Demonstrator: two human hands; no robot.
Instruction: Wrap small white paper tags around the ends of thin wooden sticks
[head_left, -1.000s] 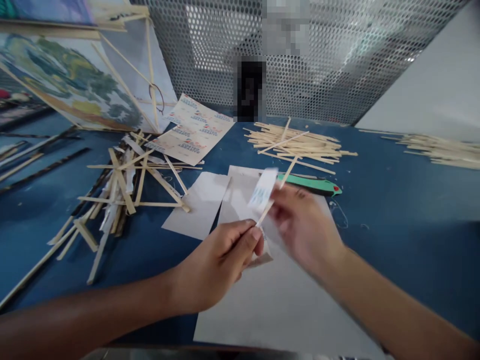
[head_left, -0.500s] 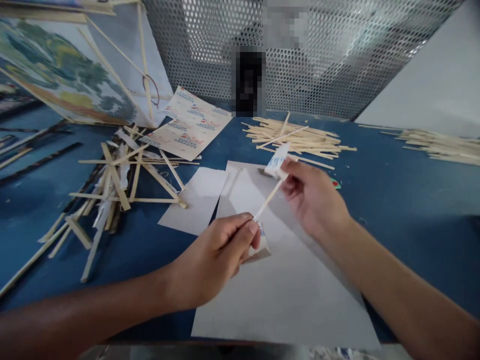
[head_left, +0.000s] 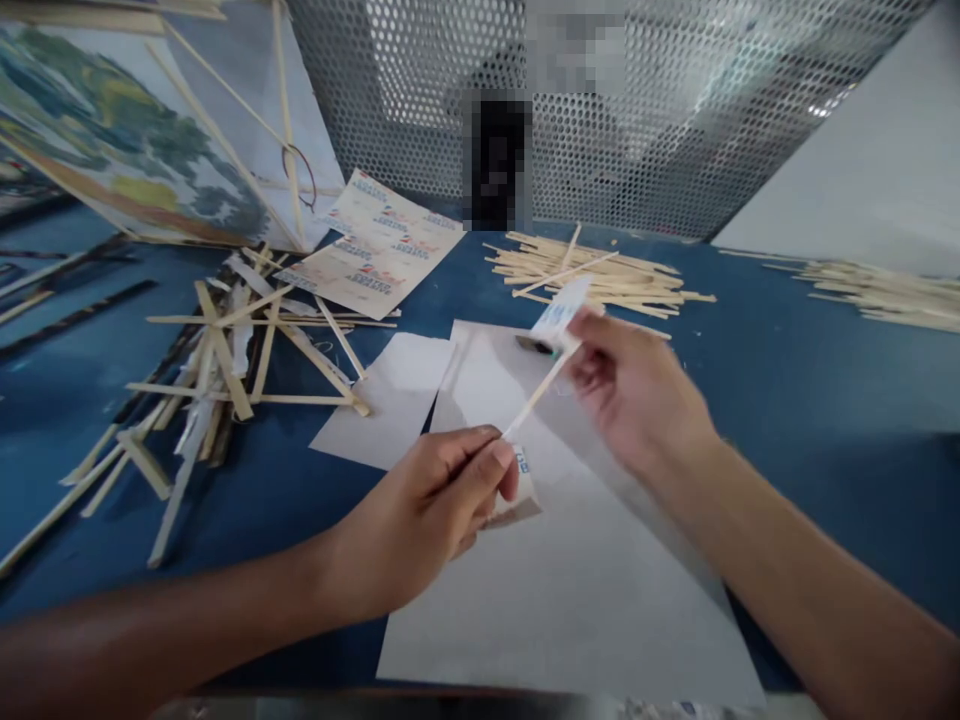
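Note:
My left hand (head_left: 442, 500) is closed in a pinch on the near end of a thin, pale wooden stick (head_left: 536, 398), which slants up to the right. At its far end my right hand (head_left: 634, 390), slightly blurred, pinches a small piece of sandpaper (head_left: 564, 305) with blue print on its back. The sandpaper lies against the stick or close beside it; the fingers hide the exact contact. Both hands are above a large white paper sheet (head_left: 585, 600). A second printed scrap (head_left: 525, 495) shows partly under my left hand.
A larger sandpaper sheet (head_left: 375, 245) lies at the back, near a painted panel (head_left: 135, 140). Thin sticks (head_left: 592, 275) are piled behind my right hand, with another bundle (head_left: 885, 290) farther right. Joined strips (head_left: 240, 360) crowd the left. A perforated metal screen (head_left: 405, 100) stands behind.
My right hand has shifted slightly along the far end of the stick, and the sandpaper in it has tilted and risen a little. My left hand keeps its hold.

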